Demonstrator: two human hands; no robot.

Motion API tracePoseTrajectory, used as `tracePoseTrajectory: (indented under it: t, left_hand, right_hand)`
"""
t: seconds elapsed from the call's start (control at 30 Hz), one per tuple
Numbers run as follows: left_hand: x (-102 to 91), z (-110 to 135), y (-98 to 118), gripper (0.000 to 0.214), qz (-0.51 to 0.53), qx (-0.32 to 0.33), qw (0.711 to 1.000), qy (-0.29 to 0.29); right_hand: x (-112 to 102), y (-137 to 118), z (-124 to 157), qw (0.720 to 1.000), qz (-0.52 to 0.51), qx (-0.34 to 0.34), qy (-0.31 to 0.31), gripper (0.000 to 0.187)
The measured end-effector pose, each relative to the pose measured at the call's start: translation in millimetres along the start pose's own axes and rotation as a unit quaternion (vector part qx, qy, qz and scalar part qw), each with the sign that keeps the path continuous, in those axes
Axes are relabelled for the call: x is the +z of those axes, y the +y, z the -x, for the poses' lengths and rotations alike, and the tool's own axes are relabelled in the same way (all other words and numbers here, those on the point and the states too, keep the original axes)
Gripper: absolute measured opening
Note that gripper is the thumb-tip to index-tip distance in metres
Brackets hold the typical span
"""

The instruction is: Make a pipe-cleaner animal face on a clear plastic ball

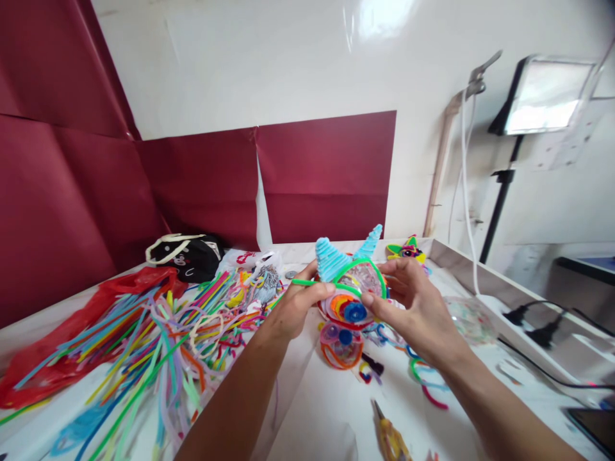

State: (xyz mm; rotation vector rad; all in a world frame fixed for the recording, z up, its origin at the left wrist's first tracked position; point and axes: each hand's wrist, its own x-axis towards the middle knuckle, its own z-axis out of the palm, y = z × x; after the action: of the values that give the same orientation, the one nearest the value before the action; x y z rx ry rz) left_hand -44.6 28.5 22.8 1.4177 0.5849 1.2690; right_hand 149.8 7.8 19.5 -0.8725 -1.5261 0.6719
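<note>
Over the table I hold a pipe-cleaner figure [344, 306] with two light blue pointed ears, a clear middle part and orange and blue coils. A green pipe cleaner [303, 282] runs along its front and sticks out to the left. My left hand [300, 304] is closed, pinching this green pipe cleaner against the figure's left side. On the other side, my right hand [413, 304] grips the figure, its thumb pressed on the front and its fingers behind, partly hidden. Just below sits a round clear piece edged in orange [342, 358]; I cannot tell whether it is joined to the figure.
Loose pipe cleaners [158, 346] spread over a red plastic bag [129, 282] at left. Pliers with yellow handles [391, 438] lie in front. A black pouch [187, 257] and a small colourful craft piece [407, 250] stand behind. Plugs and cables [542, 326] run along the right edge.
</note>
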Motion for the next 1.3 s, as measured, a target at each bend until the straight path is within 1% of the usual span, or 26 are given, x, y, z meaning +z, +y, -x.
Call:
tracePoseTrajectory:
  t: [0.2, 0.37, 0.5, 0.6, 0.83, 1.0, 1.3]
  left_hand:
    - [1.7, 0, 1, 0.044, -0.004, 0.003, 1.000, 0.009]
    - [2.6, 1, -1, 0.044, 0.000, 0.003, 0.999, 0.033]
    - [3.6, 1, -1, 0.044, -0.002, 0.011, 0.999, 0.041]
    - [5.6, 1, 0, 0.043, -0.008, 0.017, 0.999, 0.049]
    - [9.9, 0, 0, 0.040, -0.008, 0.002, 0.997, 0.071]
    - [12.8, -2, -2, 0.040, 0.003, 0.002, 0.996, 0.087]
    - [19.8, -4, -6, 0.036, 0.020, -0.016, 0.989, 0.146]
  right_hand:
    - [0, 1, 0, 1.000, 0.008, 0.002, 0.003, 0.040]
    - [2, 3, 0, 1.000, 0.000, 0.000, 0.000, 0.039]
    - [3, 6, -1, 1.000, 0.001, -0.006, 0.008, 0.040]
    - [4, 8, -1, 1.000, 0.003, 0.002, 0.012, 0.042]
    - [6, 15, -2, 1.000, -0.005, 0.004, 0.027, 0.046]
    - [8, 16, -3, 0.999, -0.003, 0.004, 0.039, 0.045]
    - [11, 22, -5, 0.999, 0.004, 0.003, 0.051, 0.044]
